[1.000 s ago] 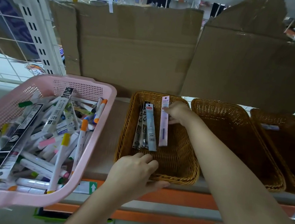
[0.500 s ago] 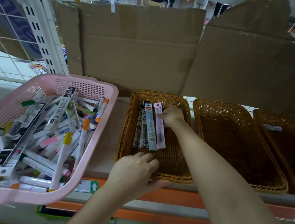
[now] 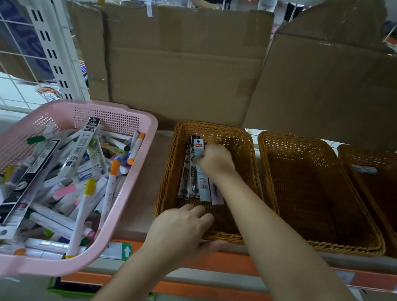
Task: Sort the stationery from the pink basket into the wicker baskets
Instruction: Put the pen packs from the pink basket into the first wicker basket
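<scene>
Now our right hand (image 3: 215, 161) fingers press packets (image 3: 194, 176) flat in the wicker basket (image 3: 204, 233), left hand (image 3: 180, 228) gripping its rim; next, the pink basket (image 3: 132, 178).

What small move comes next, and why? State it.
Probably lift the right hand off the packets and reach to the pink basket: the packets already lie flat in the first wicker basket, and the pink basket is still full.

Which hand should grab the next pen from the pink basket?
Probably the left hand: it rests on the first wicker basket's near rim, right beside the pink basket.
</scene>
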A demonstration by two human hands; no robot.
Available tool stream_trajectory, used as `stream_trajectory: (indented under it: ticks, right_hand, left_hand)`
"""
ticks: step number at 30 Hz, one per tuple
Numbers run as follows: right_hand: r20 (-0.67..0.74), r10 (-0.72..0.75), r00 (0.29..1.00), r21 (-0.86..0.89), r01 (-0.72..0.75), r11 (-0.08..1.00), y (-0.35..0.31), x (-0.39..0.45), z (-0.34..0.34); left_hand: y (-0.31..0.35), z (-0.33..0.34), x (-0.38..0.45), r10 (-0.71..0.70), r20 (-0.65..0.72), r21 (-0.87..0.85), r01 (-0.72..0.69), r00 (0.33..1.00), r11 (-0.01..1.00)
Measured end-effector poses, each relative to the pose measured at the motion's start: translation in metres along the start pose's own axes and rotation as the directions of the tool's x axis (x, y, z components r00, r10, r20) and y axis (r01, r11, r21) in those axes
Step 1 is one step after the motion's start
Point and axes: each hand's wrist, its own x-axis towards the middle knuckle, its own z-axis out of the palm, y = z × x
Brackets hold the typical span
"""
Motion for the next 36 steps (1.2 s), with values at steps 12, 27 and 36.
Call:
stream_trajectory:
  ticks: [12, 27, 36]
  right_hand:
    - [0.005, 0.085, 0.996, 0.051, -0.085, 0.995, 0.005, 0.008, -0.009]
    - [0.005, 0.273, 0.962, 0.174, -0.270, 0.947, 0.018, 0.027, 0.006]
    - [-0.086, 0.071, 0.994, 0.086, -0.064, 0.994, 0.016, -0.014, -0.017]
  left_hand:
    - [-0.001, 0.001, -0.001, 0.008, -0.031, -0.043, -0.009, 0.999, 0.999]
    - [-0.002, 0.004, -0.001, 0.017, -0.064, -0.025, -0.019, 0.998, 1.000]
    - [-0.007, 0.007, -0.001, -0.018, 0.062, -0.113, 0.024, 0.998, 0.993]
